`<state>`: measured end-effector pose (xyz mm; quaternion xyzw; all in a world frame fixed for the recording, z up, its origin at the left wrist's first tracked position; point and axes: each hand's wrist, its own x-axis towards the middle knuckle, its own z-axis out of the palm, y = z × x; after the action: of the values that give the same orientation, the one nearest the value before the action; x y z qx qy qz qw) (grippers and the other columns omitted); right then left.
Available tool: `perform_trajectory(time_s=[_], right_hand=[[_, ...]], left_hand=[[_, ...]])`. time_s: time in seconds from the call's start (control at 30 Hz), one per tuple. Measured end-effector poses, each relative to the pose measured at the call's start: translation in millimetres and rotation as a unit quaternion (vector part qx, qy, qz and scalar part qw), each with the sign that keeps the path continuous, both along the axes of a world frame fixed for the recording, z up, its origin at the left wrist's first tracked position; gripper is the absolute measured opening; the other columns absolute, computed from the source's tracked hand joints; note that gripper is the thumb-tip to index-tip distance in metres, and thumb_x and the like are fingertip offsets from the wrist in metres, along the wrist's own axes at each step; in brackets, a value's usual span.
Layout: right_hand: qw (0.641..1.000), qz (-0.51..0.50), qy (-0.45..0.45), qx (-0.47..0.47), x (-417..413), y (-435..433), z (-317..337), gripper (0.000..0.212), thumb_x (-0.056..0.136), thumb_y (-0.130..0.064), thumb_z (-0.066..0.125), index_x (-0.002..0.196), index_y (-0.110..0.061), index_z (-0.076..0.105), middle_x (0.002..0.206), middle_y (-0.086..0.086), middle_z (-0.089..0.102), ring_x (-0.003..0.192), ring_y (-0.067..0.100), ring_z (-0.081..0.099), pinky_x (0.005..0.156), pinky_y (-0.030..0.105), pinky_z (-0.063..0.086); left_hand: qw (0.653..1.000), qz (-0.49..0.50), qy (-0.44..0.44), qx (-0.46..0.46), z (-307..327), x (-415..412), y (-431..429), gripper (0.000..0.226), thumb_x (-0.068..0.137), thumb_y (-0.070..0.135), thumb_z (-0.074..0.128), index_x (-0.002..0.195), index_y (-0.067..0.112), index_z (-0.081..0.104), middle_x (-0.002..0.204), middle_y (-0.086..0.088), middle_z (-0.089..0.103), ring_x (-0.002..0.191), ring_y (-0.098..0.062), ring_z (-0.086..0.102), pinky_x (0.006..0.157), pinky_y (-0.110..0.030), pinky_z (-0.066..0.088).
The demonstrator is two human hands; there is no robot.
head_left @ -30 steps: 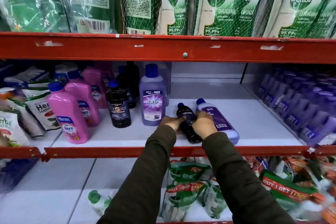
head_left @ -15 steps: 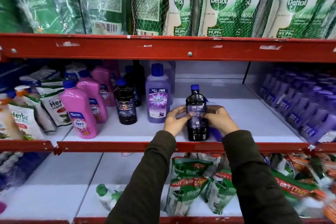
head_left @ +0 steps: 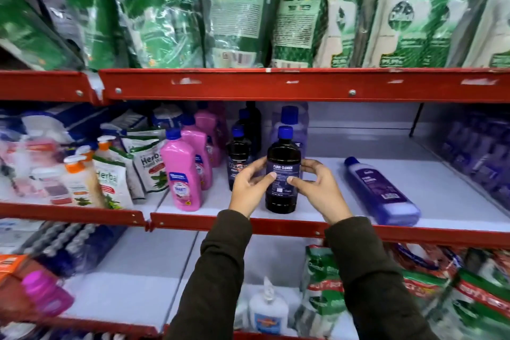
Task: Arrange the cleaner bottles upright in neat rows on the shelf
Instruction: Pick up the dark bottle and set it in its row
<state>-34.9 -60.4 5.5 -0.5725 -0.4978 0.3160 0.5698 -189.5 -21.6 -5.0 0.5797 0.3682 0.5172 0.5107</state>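
I hold a dark bottle upright between both hands, its base resting near the front edge of the white shelf. My left hand wraps the bottle's left side with the thumb pressed on the label; my right hand cups the right side, thumb also on the label. Both hands are closed around this one bottle.

Just beyond my left hand stands another dark bottle, and past my fingertips a pale purple bottle stands behind the one I hold. Further left of my left hand are pink bottles. To do this step well, I judge I should slide the bottle back until it lines up behind or beside its dark twin, label facing out, and let go only once it stands steady.

Well to the right of my right hand a purple bottle lies on its side, not yet stood up.

The bottles at the back are in shadow, so I cannot count them. The far right of the shelf is blurred purple. Most labels are too small to read.
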Motion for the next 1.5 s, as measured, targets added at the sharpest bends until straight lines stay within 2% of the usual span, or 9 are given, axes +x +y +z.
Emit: perform_trajectory(time_s=[0.13,0.3,0.53,0.67,0.9,1.1,1.2,1.33,1.5], right_hand=[[0.999,0.029,0.018,0.02,-53.8,13.5,-6.7,0.04,0.084,0.003,0.07,0.116,-0.017,0.055,0.108,0.001,0.064,0.111,0.033,0.066,0.098,0.046,0.055],[0.999,0.031,0.022,0.028,-97.9,25.3,-19.1,0.042,0.084,0.007,0.069,0.119,-0.011,0.053,0.108,-0.003,0.062,0.111,0.02,0.06,0.093,0.029,0.054],[0.999,0.007,0.014,0.042,-116.6,33.5,-33.9,0.045,0.086,0.007,0.067,0.127,-0.006,0.054,0.126,0.008,0.061,0.103,0.006,0.063,0.102,0.035,0.051],[0.995,-0.063,0.038,0.061,-119.3,32.8,-41.6,0.041,0.083,0.0,0.073,0.119,-0.013,0.059,0.12,0.005,0.066,0.102,0.015,0.068,0.094,0.037,0.057],[0.995,-0.09,0.02,0.047,-123.3,37.7,-49.0,0.029,0.091,-0.008,0.063,0.095,-0.035,0.069,0.104,0.002,0.075,0.098,0.022,0.072,0.086,0.052,0.06],[0.999,-0.02,0.018,0.04,-120.3,33.1,-45.4,0.03,0.096,-0.008,0.056,0.111,-0.033,0.065,0.114,-0.006,0.071,0.115,0.018,0.066,0.102,0.049,0.053],[0.999,0.005,0.02,0.042,-114.3,30.5,-49.5,0.034,0.094,-0.002,0.057,0.121,-0.021,0.059,0.121,0.0,0.068,0.119,0.017,0.064,0.103,0.041,0.053],[0.999,0.028,-0.008,0.031,-112.3,26.5,-53.0,0.044,0.087,-0.005,0.07,0.126,-0.018,0.055,0.121,-0.004,0.066,0.119,0.013,0.063,0.09,0.012,0.052],[0.998,-0.002,-0.042,0.04,-111.6,32.0,-60.4,0.043,0.09,-0.016,0.068,0.132,-0.021,0.058,0.133,0.004,0.06,0.122,0.02,0.06,0.104,0.04,0.052]], left_hand=[[0.999,0.038,0.007,0.012,-2.7,-45.6,8.6,0.051,0.091,-0.011,0.057,0.137,0.009,0.047,0.104,0.008,0.062,0.075,0.022,0.064,0.069,-0.002,0.05],[0.998,0.058,0.019,0.005,-15.6,-84.4,24.6,0.049,0.091,-0.011,0.055,0.139,-0.001,0.047,0.12,-0.007,0.058,0.096,0.005,0.058,0.073,-0.003,0.051],[0.998,0.058,-0.01,-0.008,-29.8,-99.1,31.0,0.043,0.095,-0.006,0.053,0.137,0.002,0.05,0.115,0.001,0.061,0.103,-0.004,0.058,0.079,-0.003,0.051],[0.996,0.072,-0.044,-0.004,-31.6,-99.6,30.6,0.031,0.099,-0.002,0.047,0.123,0.012,0.06,0.116,0.0,0.063,0.108,-0.012,0.06,0.096,-0.02,0.049],[0.999,0.033,-0.034,0.005,-37.1,-106.2,30.1,0.017,0.094,0.005,0.06,0.097,0.021,0.066,0.103,0.008,0.069,0.099,-0.016,0.066,0.088,-0.032,0.059],[0.999,-0.036,-0.01,-0.009,-41.6,-104.4,34.4,0.052,0.095,0.013,0.061,0.142,0.024,0.043,0.15,0.0,0.048,0.139,-0.013,0.044,0.117,-0.033,0.034],[0.999,-0.038,-0.007,-0.02,-39.3,-99.0,30.9,0.057,0.095,0.014,0.06,0.147,0.02,0.038,0.148,-0.001,0.049,0.135,-0.012,0.046,0.113,-0.029,0.037],[1.0,0.01,-0.022,-0.006,-40.8,-93.0,28.4,0.056,0.089,0.015,0.07,0.139,0.021,0.047,0.135,-0.001,0.057,0.125,-0.013,0.055,0.101,-0.022,0.044],[0.996,0.07,-0.061,-0.004,-41.6,-88.3,27.7,0.029,0.098,0.009,0.052,0.121,0.027,0.053,0.121,0.006,0.059,0.118,-0.014,0.056,0.099,-0.023,0.045]])
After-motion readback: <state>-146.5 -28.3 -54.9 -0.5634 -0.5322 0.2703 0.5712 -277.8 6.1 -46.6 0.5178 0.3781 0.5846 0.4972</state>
